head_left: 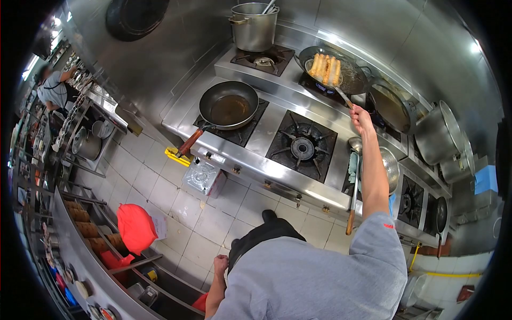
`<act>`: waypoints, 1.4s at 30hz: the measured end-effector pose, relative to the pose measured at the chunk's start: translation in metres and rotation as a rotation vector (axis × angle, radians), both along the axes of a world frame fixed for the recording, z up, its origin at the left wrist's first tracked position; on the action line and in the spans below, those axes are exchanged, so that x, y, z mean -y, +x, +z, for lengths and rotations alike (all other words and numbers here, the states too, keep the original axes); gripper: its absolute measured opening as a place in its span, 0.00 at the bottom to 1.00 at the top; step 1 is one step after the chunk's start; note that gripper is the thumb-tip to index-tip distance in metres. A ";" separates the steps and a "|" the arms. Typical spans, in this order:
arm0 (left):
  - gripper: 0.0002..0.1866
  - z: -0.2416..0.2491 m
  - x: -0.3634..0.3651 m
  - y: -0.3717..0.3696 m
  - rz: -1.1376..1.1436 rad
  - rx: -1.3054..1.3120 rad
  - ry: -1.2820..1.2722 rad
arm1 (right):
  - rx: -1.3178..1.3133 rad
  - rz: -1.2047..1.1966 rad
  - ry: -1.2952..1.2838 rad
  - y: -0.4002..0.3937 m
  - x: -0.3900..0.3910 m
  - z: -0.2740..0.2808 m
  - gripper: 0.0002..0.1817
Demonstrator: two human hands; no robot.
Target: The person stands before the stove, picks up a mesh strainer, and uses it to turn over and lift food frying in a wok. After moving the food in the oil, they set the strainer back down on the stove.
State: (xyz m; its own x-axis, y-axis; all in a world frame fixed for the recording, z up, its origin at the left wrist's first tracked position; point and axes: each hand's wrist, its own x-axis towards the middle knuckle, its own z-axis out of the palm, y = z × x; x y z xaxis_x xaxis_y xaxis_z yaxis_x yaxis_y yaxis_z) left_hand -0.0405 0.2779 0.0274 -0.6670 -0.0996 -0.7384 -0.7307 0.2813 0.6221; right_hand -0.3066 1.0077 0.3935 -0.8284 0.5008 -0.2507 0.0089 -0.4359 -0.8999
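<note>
My right hand (361, 118) is closed around the handle of a skimmer (343, 96), my arm stretched out over the stove. Several golden spring rolls (325, 69) lie side by side on the skimmer's head, above a dark wok (353, 80) of oil on the back burner. A blue flame shows under that wok. Down by my hip, my left hand (220, 264) is curled closed, with no object visible in it. Below my right forearm lie a ladle (355, 144) and a round metal strainer (390, 169), partly hidden by the arm.
A frying pan (229, 105) with oil sits on the front left burner, its handle jutting past the edge. A tall pot (255, 28) stands behind it. Another wok (392, 109) and large pots (438, 133) line the right. Behind at left, a person (53, 88) stands by shelving.
</note>
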 end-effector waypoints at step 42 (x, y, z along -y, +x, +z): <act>0.08 -0.004 0.007 0.007 -0.104 -0.008 -0.083 | 0.356 -0.279 1.101 0.031 -0.001 0.046 0.19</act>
State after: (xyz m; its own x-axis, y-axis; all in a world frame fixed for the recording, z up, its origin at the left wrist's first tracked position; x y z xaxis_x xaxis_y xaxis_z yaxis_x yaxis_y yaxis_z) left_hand -0.0335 0.2711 0.0238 -0.6826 -0.0898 -0.7252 -0.6901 0.4058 0.5993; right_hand -0.2751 1.0085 0.4398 -0.6273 0.7431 0.2333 0.3614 0.5430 -0.7580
